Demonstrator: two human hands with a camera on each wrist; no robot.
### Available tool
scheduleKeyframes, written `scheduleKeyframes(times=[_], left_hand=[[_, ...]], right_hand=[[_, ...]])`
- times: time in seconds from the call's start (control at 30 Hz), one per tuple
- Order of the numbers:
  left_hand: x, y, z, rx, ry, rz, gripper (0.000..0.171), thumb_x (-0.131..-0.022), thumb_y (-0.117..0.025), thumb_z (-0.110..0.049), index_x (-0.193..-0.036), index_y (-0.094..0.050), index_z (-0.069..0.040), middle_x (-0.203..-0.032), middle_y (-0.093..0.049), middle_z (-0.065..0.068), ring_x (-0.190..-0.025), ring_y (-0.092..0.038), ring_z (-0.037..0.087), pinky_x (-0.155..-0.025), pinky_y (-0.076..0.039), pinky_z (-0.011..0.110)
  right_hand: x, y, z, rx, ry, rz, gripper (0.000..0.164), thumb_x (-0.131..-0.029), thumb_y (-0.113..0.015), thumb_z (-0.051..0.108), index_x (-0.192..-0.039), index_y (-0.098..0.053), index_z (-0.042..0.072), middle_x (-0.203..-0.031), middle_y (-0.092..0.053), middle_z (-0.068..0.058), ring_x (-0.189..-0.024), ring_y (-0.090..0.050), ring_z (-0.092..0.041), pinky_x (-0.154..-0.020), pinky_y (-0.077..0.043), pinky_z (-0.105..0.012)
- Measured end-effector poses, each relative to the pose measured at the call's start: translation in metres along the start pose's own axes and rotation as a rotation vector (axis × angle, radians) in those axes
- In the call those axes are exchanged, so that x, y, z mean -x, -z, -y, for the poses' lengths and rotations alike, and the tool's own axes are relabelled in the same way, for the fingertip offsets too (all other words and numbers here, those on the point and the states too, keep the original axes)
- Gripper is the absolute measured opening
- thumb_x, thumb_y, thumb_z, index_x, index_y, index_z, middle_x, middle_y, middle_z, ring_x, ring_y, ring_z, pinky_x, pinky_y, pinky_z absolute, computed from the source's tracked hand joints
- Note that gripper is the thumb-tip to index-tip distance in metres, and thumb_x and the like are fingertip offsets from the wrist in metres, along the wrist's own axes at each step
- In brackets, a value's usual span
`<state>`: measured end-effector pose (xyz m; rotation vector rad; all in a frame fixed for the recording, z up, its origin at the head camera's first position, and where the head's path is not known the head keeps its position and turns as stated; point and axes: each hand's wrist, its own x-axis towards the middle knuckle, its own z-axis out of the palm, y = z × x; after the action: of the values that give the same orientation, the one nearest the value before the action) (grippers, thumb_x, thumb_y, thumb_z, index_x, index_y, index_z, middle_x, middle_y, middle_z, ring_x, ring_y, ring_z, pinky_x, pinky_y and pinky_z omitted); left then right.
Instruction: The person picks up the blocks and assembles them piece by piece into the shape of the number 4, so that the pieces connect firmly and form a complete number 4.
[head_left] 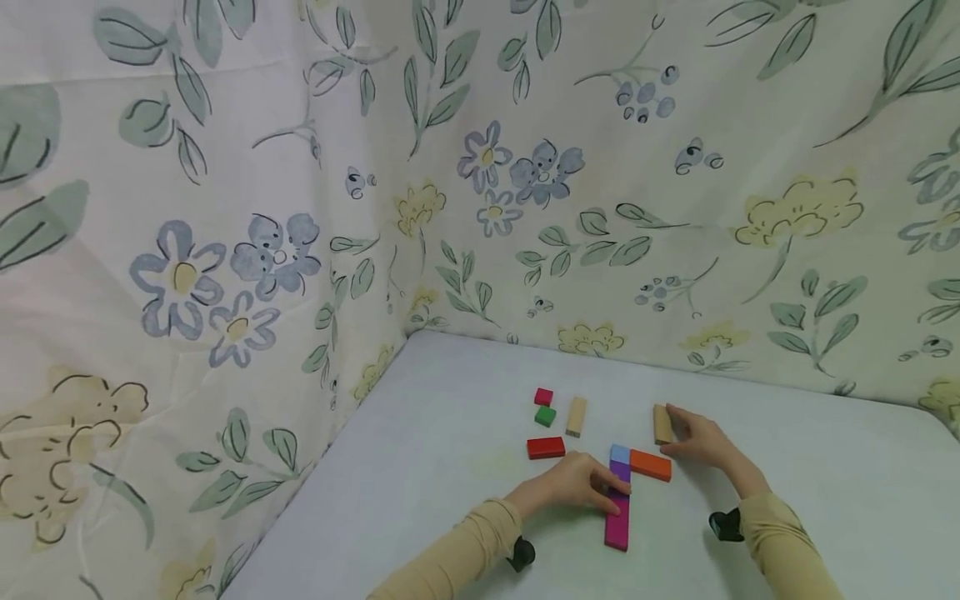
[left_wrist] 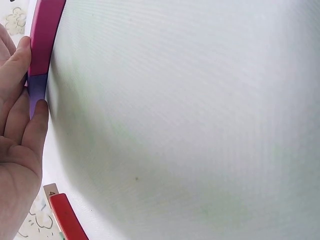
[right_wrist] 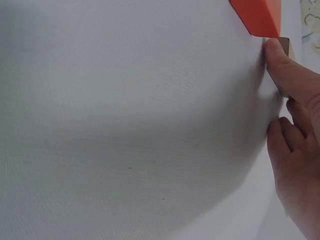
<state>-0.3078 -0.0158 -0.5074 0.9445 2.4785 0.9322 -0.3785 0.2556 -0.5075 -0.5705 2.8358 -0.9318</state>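
Note:
My left hand (head_left: 573,482) reaches in from the left, its fingers curled over the purple block (head_left: 619,473). The thumb lies at the joint with the magenta block (head_left: 617,529), which meets the purple one end to end in one line. A light blue block (head_left: 620,453) continues this line at the far end. An orange block (head_left: 650,466) extends to the right from beside the blue one. Farther back, my right hand (head_left: 701,439) pinches a plain wooden block (head_left: 662,425) between thumb and fingers; in the right wrist view the hand mostly covers it.
Left of the row lies a red block (head_left: 546,448). Behind it are a green block (head_left: 545,416), a small red cube (head_left: 543,397) and another plain wooden block (head_left: 576,416). Floral cloth (head_left: 525,275) hangs behind the white table (head_left: 450,400) and along its left side.

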Motion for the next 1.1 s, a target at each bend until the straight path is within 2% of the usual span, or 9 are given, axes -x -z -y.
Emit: scheduleKeyframes(times=[0.1, 0.23, 0.33, 0.47, 0.6, 0.83, 1.1], left_hand=[[0.001, 0.000, -0.001, 0.007, 0.000, 0.002, 0.032, -0.081, -0.074, -0.023, -0.113, -0.071, -0.025, -0.111, -0.070, -0.014, -0.078, -0.049, -0.008, -0.064, -0.042, 0.009], [0.001, -0.001, -0.002, 0.019, 0.002, 0.004, 0.032, -0.081, -0.074, -0.023, -0.113, -0.071, -0.025, -0.112, -0.069, -0.013, -0.077, -0.049, -0.008, -0.065, -0.042, 0.008], [0.000, -0.003, -0.002, 0.019, 0.003, 0.007, 0.032, -0.081, -0.074, -0.023, -0.113, -0.071, -0.025, -0.111, -0.070, -0.014, -0.075, -0.047, -0.007, -0.064, -0.042, 0.008], [0.000, -0.004, -0.002, 0.007, 0.009, 0.008, 0.032, -0.081, -0.074, -0.024, -0.113, -0.071, -0.026, -0.109, -0.070, -0.016, -0.074, -0.047, -0.008, -0.062, -0.042, 0.009], [0.002, -0.002, -0.002, 0.004, 0.023, -0.001, 0.032, -0.081, -0.074, -0.024, -0.113, -0.071, -0.027, -0.109, -0.069, -0.017, -0.075, -0.047, -0.007, -0.063, -0.042, 0.009], [0.004, -0.001, -0.003, 0.039, 0.039, 0.004, 0.032, -0.082, -0.074, -0.022, -0.113, -0.071, -0.027, -0.110, -0.069, -0.016, -0.076, -0.049, -0.006, -0.064, -0.043, 0.010], [0.003, 0.000, -0.004, 0.041, 0.041, 0.007, 0.032, -0.081, -0.074, -0.024, -0.113, -0.071, -0.027, -0.109, -0.069, -0.016, -0.075, -0.049, -0.006, -0.064, -0.043, 0.011]], right_hand=[[0.000, 0.003, 0.004, 0.011, -0.045, 0.038, 0.087, -0.074, -0.080, 0.029, -0.137, -0.037, -0.013, -0.139, -0.036, -0.038, -0.127, -0.033, -0.056, -0.102, -0.032, -0.063], [0.001, 0.006, 0.007, 0.031, -0.081, 0.080, 0.091, -0.075, -0.079, 0.029, -0.142, -0.030, -0.010, -0.142, -0.031, -0.038, -0.129, -0.029, -0.056, -0.102, -0.031, -0.064], [0.002, 0.008, 0.008, 0.023, -0.086, 0.102, 0.094, -0.075, -0.079, 0.029, -0.144, -0.027, -0.008, -0.144, -0.029, -0.038, -0.130, -0.027, -0.056, -0.102, -0.030, -0.066], [0.003, 0.009, 0.011, 0.012, -0.053, 0.106, 0.090, -0.075, -0.079, 0.025, -0.142, -0.031, -0.009, -0.141, -0.032, -0.039, -0.128, -0.030, -0.056, -0.100, -0.030, -0.067], [0.001, 0.005, 0.011, -0.007, -0.052, 0.072, 0.089, -0.075, -0.079, 0.027, -0.141, -0.033, -0.009, -0.142, -0.034, -0.037, -0.129, -0.031, -0.054, -0.102, -0.031, -0.065], [0.003, -0.005, 0.006, -0.019, -0.074, -0.041, 0.093, -0.071, -0.082, 0.035, -0.138, -0.037, -0.012, -0.139, -0.040, -0.035, -0.127, -0.038, -0.051, -0.101, -0.036, -0.060], [0.010, -0.005, 0.006, -0.028, -0.086, -0.110, 0.093, -0.072, -0.081, 0.037, -0.138, -0.037, -0.012, -0.137, -0.042, -0.035, -0.123, -0.043, -0.051, -0.097, -0.042, -0.056]])
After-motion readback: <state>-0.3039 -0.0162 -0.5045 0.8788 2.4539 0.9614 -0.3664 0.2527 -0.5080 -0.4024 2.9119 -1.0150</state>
